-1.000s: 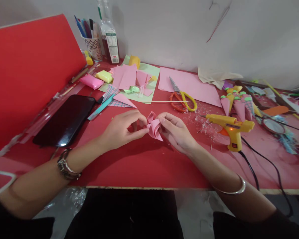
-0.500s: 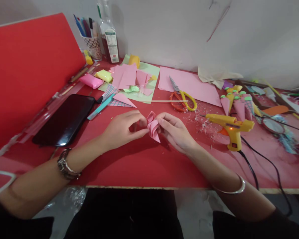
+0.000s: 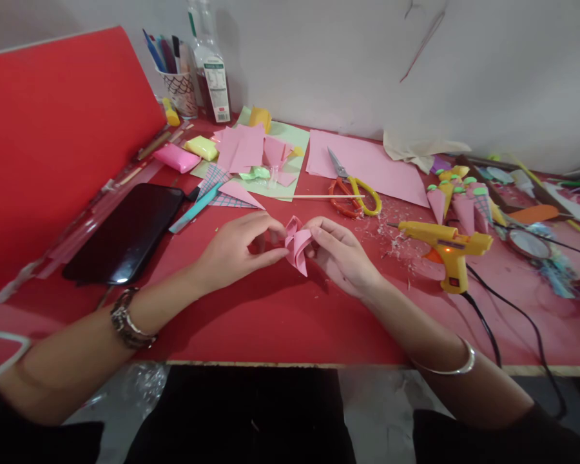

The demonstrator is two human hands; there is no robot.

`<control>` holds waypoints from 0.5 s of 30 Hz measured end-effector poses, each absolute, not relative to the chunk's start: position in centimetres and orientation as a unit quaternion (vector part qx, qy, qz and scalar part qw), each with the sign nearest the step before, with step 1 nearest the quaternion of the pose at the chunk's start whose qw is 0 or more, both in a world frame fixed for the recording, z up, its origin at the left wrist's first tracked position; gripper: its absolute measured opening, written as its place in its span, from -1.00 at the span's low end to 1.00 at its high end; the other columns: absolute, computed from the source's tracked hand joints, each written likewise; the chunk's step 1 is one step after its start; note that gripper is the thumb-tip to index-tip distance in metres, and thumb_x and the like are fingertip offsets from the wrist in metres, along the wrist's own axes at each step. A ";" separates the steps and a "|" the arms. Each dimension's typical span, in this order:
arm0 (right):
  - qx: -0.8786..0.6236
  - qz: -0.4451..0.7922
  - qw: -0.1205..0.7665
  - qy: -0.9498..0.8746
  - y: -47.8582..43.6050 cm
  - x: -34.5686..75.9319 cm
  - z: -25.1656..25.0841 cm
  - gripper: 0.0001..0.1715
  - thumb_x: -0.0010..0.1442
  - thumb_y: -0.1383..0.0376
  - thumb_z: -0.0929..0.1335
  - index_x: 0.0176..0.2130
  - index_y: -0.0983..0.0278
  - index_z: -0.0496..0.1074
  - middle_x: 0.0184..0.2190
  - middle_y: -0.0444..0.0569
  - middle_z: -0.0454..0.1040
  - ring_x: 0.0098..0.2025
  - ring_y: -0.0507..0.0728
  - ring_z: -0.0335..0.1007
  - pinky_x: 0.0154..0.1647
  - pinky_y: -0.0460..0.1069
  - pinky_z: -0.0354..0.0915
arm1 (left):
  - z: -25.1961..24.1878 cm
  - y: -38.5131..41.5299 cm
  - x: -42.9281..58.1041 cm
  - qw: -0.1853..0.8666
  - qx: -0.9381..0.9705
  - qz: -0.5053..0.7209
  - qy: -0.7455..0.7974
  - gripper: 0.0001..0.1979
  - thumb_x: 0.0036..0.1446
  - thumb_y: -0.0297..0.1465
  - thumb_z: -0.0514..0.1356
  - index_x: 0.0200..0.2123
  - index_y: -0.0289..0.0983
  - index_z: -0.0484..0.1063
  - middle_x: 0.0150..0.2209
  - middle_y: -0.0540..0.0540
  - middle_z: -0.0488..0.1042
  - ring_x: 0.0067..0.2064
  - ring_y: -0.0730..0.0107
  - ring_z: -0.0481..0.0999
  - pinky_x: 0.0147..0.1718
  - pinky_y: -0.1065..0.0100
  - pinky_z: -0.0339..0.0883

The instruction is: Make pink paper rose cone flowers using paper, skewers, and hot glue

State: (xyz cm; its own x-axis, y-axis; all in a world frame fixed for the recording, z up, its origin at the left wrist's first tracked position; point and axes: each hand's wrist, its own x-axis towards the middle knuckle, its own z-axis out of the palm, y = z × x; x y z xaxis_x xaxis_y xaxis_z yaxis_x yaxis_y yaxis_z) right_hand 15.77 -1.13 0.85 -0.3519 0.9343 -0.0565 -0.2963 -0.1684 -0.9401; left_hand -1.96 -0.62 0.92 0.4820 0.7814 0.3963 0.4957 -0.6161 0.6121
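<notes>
Between my hands, just above the red tabletop, is a piece of folded pink paper [image 3: 298, 247] with curved, overlapping flaps and a point hanging down. My left hand [image 3: 239, 251] pinches its left edge between thumb and fingers. On the other side, my right hand [image 3: 341, 252] grips the right edge, thumb on top and fingers partly hidden. Beyond the paper lie a thin wooden stick [image 3: 314, 196] and scissors [image 3: 352, 187] with one red and one yellow handle loop.
A yellow glue gun [image 3: 447, 248] with a lit orange light stands at right, its black cord trailing over the front edge. At left lie a black phone [image 3: 125, 232] and a turquoise cutter [image 3: 196, 207]. Pink sheets [image 3: 367, 164], small paper cones [image 3: 464, 206] and a bottle [image 3: 214, 84] are farther back.
The folded pink paper has turned slightly between my fingers, its lower point shifting a little left. My right fingers have moved slightly along its edge; both hands stay in place.
</notes>
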 end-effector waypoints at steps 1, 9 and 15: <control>-0.345 0.682 0.453 -0.458 -1.1 15.8 0.8 -0.77 -0.06 0.19 0.39 -0.52 0.28 0.32 -0.57 -0.21 0.28 -0.55 -0.10 0.13 -0.50 -0.15 0.15 | 0.9 -0.6 -2.0 0.212 0.833 0.338 0.382 -0.84 0.04 -0.27 0.12 -0.41 -0.26 0.31 -0.46 0.04 0.36 -0.50 0.56 0.32 -0.49 0.49 0.22; -0.327 0.691 0.452 -0.460 -1.2 15.7 0.7 -0.76 -0.05 0.18 0.39 -0.52 0.27 0.29 -0.60 -0.23 0.29 -0.59 -0.09 0.15 -0.57 -0.14 0.15 | 0.8 -0.6 -1.9 0.250 0.827 0.338 0.373 -0.82 0.01 -0.30 0.15 -0.49 -0.28 0.25 -0.48 0.06 0.31 -0.53 0.59 0.29 -0.52 0.51 0.20; -0.328 0.693 0.446 -0.461 -1.2 15.8 0.8 -0.77 -0.01 0.18 0.37 -0.51 0.27 0.29 -0.61 -0.23 0.30 -0.60 -0.10 0.19 -0.58 -0.14 0.15 | 0.8 -0.7 -1.9 0.255 0.837 0.334 0.351 -0.84 0.02 -0.36 0.14 -0.52 -0.28 0.25 -0.52 0.07 0.28 -0.51 0.57 0.27 -0.51 0.52 0.19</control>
